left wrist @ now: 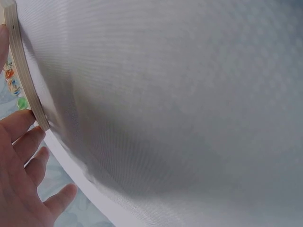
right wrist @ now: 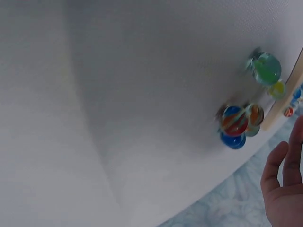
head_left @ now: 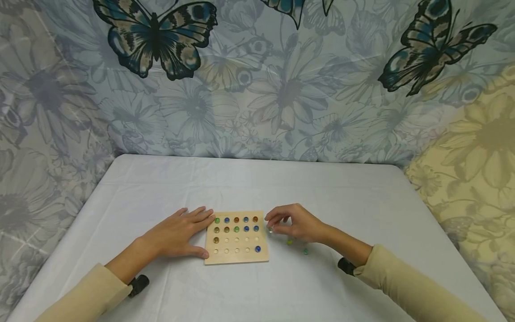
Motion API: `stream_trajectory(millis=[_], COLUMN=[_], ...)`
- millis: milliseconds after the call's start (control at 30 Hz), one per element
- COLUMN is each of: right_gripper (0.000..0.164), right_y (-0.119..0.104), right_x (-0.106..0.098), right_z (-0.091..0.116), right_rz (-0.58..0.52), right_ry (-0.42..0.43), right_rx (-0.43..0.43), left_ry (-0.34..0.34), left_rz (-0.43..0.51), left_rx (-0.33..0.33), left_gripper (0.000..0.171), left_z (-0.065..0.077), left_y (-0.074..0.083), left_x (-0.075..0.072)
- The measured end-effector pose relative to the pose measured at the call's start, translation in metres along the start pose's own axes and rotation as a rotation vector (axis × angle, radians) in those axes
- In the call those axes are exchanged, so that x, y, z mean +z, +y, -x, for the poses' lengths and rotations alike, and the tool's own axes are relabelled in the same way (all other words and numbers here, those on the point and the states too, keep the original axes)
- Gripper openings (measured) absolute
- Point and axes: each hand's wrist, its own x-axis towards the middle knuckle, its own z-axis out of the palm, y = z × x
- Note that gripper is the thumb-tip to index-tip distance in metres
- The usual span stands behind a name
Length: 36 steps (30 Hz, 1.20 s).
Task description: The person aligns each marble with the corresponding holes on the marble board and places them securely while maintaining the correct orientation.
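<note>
"Head view: where is the board [head_left: 241, 245] lying?"
"On the table [head_left: 225, 295]; the left hand [head_left: 183, 232] is touching its left edge, fingers spreading."
"And the right hand [head_left: 297, 224]?"
"Pinching a marble [head_left: 270, 230] just beside the board."

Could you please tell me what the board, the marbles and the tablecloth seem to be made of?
Board: wood, perhaps plywood, pale and smooth; its edge looks layered.
Marbles: probably glass, glossy and see-through, with colour inside.
Tablecloth: likely woven fabric, matte, with fine lines and creases.
</note>
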Motion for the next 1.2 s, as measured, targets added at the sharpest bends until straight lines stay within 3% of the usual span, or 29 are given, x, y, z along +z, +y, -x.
stream_trajectory(millis=[433,767,1000,1200], right_gripper=[0.027,0.025,0.027,0.026], right_y=[-0.007,-0.008,-0.012,-0.008], right_x=[0.024,0.030,0.022,0.002], right_z=[-0.018,-0.021,-0.019,-0.009], right_rz=[-0.027,0.002,0.026,0.070], right_ry=[-0.075,-0.093,-0.078,-0.005], right_rx=[0.002,0.010,-0.014,-0.035], left_ry=[0.006,0.011,0.020,0.022], left_rz=[0.007,0.001,-0.001,-0.015], left_rx=[0.006,0.010,0.005,0.006], left_gripper=[0.102,0.101,0.101,0.101], left_z=[0.001,0.001,0.001,0.002], left_y=[-0.001,-0.001,-0.002,-0.001], left_x=[0.001,0.002,0.002,0.002])
